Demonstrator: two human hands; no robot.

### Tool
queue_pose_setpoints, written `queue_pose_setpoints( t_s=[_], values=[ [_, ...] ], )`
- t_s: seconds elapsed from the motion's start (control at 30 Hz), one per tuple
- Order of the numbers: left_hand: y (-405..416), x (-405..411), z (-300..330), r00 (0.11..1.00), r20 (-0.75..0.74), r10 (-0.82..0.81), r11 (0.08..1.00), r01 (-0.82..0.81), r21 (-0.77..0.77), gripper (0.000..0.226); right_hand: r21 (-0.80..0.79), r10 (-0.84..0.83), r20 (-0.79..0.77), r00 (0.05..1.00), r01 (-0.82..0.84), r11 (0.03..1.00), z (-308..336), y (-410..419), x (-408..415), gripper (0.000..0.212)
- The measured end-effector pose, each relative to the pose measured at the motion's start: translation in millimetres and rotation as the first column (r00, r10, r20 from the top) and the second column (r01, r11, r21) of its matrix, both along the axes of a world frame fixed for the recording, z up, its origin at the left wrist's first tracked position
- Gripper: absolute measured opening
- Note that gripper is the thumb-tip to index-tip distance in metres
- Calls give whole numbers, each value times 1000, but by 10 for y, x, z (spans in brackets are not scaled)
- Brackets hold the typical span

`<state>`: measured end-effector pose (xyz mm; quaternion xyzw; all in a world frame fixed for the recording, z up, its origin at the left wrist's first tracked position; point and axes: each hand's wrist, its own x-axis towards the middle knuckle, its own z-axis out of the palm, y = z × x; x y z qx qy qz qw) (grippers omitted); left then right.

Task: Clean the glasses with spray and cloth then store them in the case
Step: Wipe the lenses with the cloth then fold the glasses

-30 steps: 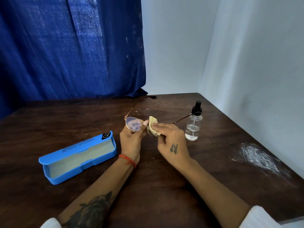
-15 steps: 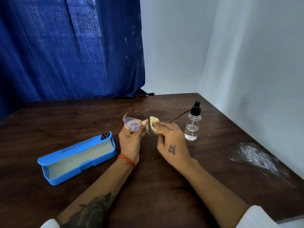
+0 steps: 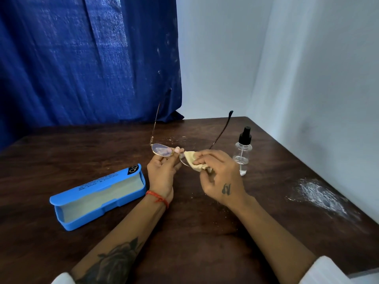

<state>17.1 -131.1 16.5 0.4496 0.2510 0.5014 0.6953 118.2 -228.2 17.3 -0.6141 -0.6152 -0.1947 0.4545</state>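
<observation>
A: What could go wrong?
B: The glasses [image 3: 164, 149] are held above the desk [image 3: 194, 232], temples open. Hard rubbing could twist the thin frame or slip it loose.
A: And each grip?
B: The left hand [image 3: 162, 173] pinches the frame at the bridge. The right hand [image 3: 219, 179] pinches the cloth [image 3: 193, 161] over one lens. The open case [image 3: 98, 196] lies left.

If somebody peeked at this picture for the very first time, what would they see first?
Probably the two hands in the middle: the left hand holds gold-rimmed glasses up over the table while the right hand rubs a yellowish cloth on one lens. Next, the bright blue case lying open on the left. A small spray bottle stands to the right.
</observation>
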Motion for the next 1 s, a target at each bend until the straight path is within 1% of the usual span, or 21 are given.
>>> queue_pose_setpoints(
  t_s=[0.07,0.13,0.2,0.33,0.43,0.53,0.63,0.7,0.77,0.9,1.0],
  values=[
    [10,-8,8,1000,-5,1,1000,-1,-18,7,-66,20,95,995,-14,998,-8,-9,-25,32],
    [3,-11,23,1000,-19,-8,1000,8,-27,8,-103,0,144,990,15,995,-21,3,-13,36],
    [-11,-15,47,999,-31,-29,998,28,-51,13,-76,-14,127,992,24,997,-14,11,13,35],
    [-11,-24,77,997,-53,-59,990,51,-132,11,-14,20,107,994,-18,1000,-21,19,26,29],
    [0,-41,88,997,-53,-62,982,52,-184,10,-9,42,138,989,-41,999,-54,41,34,22],
    [3,-59,98,996,-52,-76,975,64,-212,14,-8,15,141,990,-14,1000,-60,61,44,18],
    [-4,-59,91,990,-84,-111,974,92,-206,24,16,-40,36,999,39,999,-39,60,43,22],
    [-11,-62,94,988,-92,-122,970,99,-221,23,8,-61,-60,996,62,998,-31,71,59,20],
    [-18,-68,102,987,-90,-131,968,107,-228,21,-33,-61,-170,984,56,998,-32,89,75,16],
    [-27,-68,105,987,-83,-135,969,114,-217,17,-79,-38,-426,904,5,997,-11,94,99,13],
    [-39,-67,108,989,-72,-128,973,112,-203,12,-112,-24,-588,809,-51,992,-1,100,116,9]
  ],
)
